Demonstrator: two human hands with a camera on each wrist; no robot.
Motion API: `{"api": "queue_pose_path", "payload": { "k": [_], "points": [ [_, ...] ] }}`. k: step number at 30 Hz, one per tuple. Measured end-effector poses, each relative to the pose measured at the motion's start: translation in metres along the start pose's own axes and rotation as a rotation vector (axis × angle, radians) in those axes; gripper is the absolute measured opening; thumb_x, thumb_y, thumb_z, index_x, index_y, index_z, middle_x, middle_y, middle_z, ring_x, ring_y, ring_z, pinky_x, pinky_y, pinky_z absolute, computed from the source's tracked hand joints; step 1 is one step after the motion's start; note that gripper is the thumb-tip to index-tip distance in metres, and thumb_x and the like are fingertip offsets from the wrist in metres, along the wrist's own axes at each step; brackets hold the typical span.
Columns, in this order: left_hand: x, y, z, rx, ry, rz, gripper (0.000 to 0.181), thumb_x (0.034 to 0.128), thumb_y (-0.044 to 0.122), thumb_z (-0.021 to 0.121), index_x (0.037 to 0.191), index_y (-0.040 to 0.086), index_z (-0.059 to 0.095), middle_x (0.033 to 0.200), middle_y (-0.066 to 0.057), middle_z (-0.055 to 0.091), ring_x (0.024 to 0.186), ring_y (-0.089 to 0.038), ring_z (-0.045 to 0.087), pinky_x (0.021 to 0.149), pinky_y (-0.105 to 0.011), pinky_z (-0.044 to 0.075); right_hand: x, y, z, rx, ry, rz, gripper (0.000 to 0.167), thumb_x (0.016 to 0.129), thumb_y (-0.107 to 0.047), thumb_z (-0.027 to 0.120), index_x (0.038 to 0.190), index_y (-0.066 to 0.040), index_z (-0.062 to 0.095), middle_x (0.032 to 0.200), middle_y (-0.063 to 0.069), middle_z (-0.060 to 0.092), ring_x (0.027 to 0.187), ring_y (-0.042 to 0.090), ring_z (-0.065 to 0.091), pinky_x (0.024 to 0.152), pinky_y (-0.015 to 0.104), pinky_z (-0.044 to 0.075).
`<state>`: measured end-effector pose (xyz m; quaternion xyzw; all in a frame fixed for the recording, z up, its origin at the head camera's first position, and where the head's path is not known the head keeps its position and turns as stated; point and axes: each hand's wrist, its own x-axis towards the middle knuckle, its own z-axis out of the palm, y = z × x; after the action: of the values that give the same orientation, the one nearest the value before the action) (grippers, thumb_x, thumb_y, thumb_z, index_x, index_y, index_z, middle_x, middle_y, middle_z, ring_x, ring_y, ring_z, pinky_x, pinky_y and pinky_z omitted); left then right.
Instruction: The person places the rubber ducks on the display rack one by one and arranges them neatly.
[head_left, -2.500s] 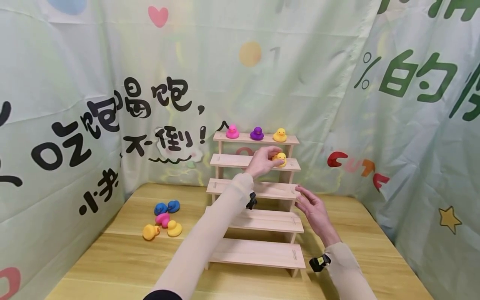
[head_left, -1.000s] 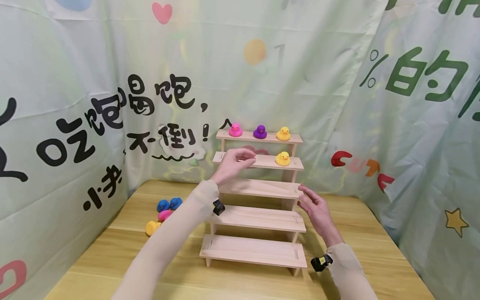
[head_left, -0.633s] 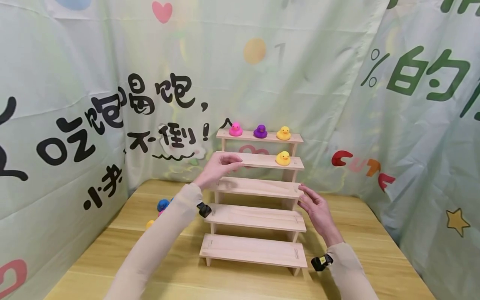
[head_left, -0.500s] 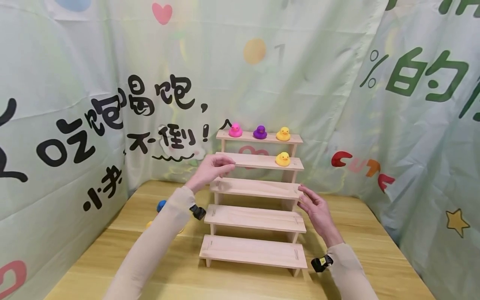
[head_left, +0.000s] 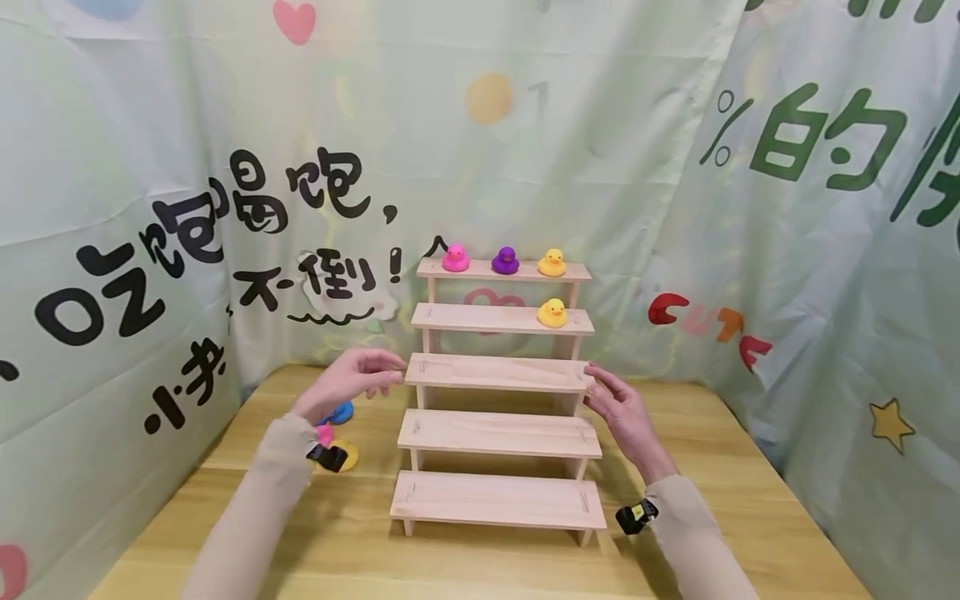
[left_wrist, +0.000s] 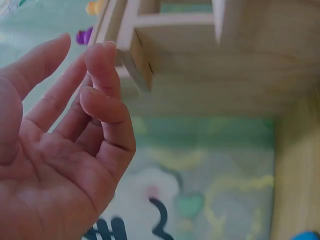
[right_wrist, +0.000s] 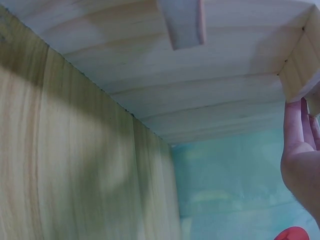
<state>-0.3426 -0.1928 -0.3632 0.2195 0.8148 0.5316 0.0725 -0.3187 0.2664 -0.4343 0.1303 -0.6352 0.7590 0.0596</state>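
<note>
Pale-green curtain (head_left: 615,192) reads "CUTE" (head_left: 703,322); left hand (head_left: 347,383) loose, empty; relaxed right hand (head_left: 624,418) touches shelf (head_left: 498,372).

left grip (head_left: 351,383): loosely curled (thumb (left_wrist: 44,62) apart) | right grip (head_left: 624,415): fingers (right_wrist: 294,122) extended

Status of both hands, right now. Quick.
Left hand: open, fingers loosely curled, holding nothing.
Right hand: open, fingers touching the rack.
</note>
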Motion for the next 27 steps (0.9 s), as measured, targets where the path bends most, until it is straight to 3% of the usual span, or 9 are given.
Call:
{"api": "queue_pose_path", "payload": {
  "k": [6,11,16,20,27],
  "points": [
    [-0.028,-0.022,-0.016,0.034,-0.025,-0.026,0.037,0.0918,0.023,0.07,0.122,0.003,0.063,0.099,-0.01,0.071,0.075,-0.02,0.064,0.061,-0.028,0.053,0.006,0.001,0.005,0.003,-0.007,-0.001,0.048,0.1,-0.015,0.056,0.141,0.008,0.043,0.142,-0.007,0.044,0.12,-0.002,0.054,0.094,0.024,0.053],
    [-0.043,-0.044,-0.023,0.112,-0.071,-0.072,0.035,0.0913,0.02,0.07,0.122,0.004,0.063,0.108,-0.012,0.071,0.083,-0.032,0.066,0.062,-0.031,0.055,0.007,0.0,0.005,0.002,-0.002,0.002,0.048,0.1,-0.015,0.056,0.141,0.007,0.044,0.142,-0.008,0.045,0.119,-0.002,0.055,0.093,0.023,0.053],
    [-0.049,-0.062,-0.026,0.146,-0.058,-0.074,0.033,0.0888,0.018,0.072,0.117,0.001,0.065,0.114,-0.017,0.069,0.099,-0.031,0.066,0.076,-0.031,0.056,0.006,-0.003,0.003,0.003,0.0,-0.009,0.049,0.1,-0.015,0.056,0.141,0.008,0.043,0.145,-0.004,0.042,0.119,-0.002,0.055,0.093,0.022,0.053],
    [-0.052,-0.074,-0.026,0.177,-0.089,-0.076,0.034,0.0885,0.015,0.071,0.117,-0.002,0.065,0.119,-0.024,0.066,0.102,-0.024,0.066,0.085,-0.031,0.055,0.003,-0.002,0.002,0.004,0.009,-0.009,0.047,0.101,-0.014,0.056,0.14,0.009,0.043,0.149,0.001,0.039,0.119,-0.003,0.055,0.092,0.022,0.053],
    [-0.06,-0.085,-0.029,0.192,-0.137,-0.101,0.037,0.0851,0.003,0.068,0.12,-0.008,0.062,0.119,-0.03,0.063,0.098,-0.034,0.064,0.075,-0.033,0.057,0.001,0.0,0.0,0.01,0.004,-0.004,0.049,0.1,-0.015,0.056,0.141,0.009,0.042,0.152,0.005,0.037,0.119,-0.003,0.055,0.093,0.022,0.053]
  ]
}}
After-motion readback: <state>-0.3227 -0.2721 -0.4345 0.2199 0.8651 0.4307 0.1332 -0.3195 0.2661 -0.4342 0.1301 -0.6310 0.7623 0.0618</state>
